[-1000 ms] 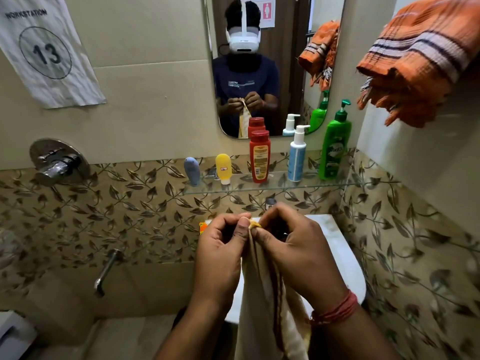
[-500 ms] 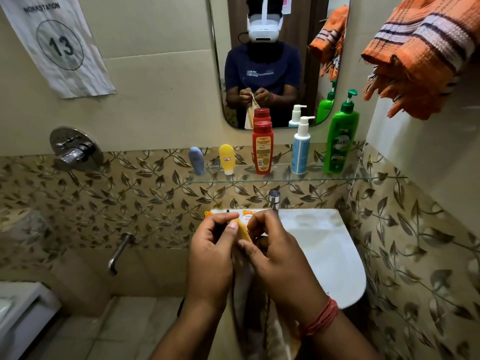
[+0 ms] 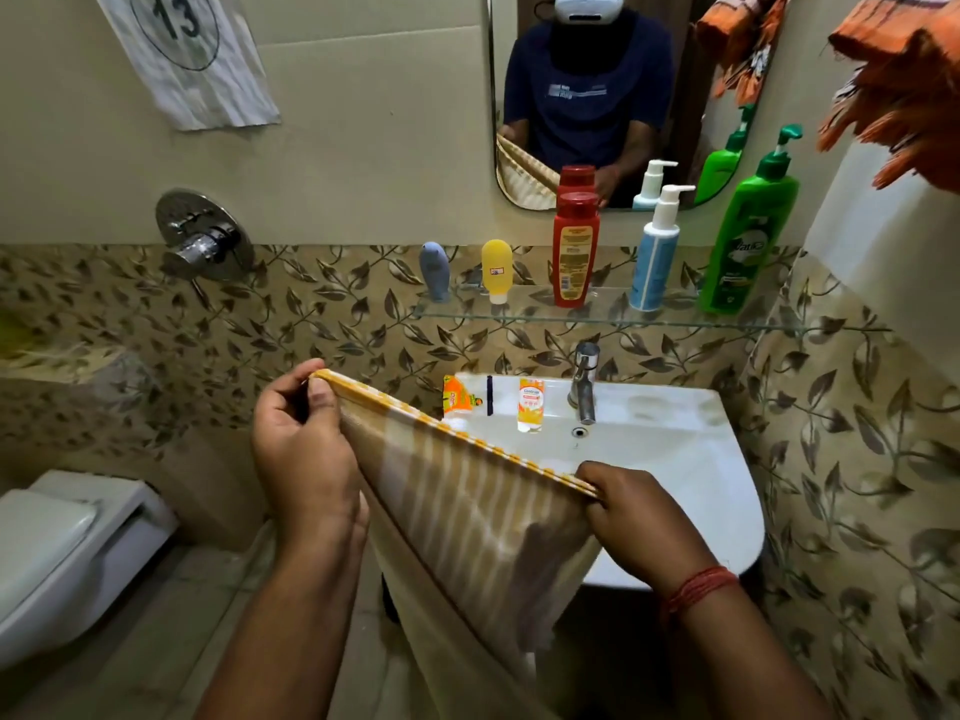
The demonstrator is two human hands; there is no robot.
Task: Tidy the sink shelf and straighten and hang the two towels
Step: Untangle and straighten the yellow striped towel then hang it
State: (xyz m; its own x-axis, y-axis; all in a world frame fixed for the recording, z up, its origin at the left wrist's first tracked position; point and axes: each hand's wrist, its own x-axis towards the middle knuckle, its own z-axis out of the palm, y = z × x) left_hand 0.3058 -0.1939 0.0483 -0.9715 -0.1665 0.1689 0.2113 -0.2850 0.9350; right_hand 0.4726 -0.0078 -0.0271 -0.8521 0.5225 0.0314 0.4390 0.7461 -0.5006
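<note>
A cream towel with a yellow edge [image 3: 467, 517] is stretched out in front of the sink. My left hand [image 3: 301, 449] pinches its upper left corner and my right hand [image 3: 639, 522] pinches the right corner, so the top edge runs taut between them. The cloth hangs down below my arms. An orange striped towel [image 3: 904, 80] hangs bunched at the top right. On the glass shelf [image 3: 675, 317] stand a grey-blue tube [image 3: 435, 270], a yellow tube [image 3: 496, 270], a red bottle [image 3: 575, 249], a blue pump bottle [image 3: 657, 249] and a green pump bottle [image 3: 748, 226].
The white sink [image 3: 675, 449] carries a tap [image 3: 584, 381], a small orange tube [image 3: 531, 405] and an orange sachet [image 3: 457, 397] on its back rim. A mirror [image 3: 597, 96] hangs above the shelf. A toilet [image 3: 67, 553] stands lower left, a wall valve [image 3: 202, 236] above it.
My hands were together, pinching the folded edge of the cream towel. They have moved apart, spreading its top edge wide. The view has tilted downward.
</note>
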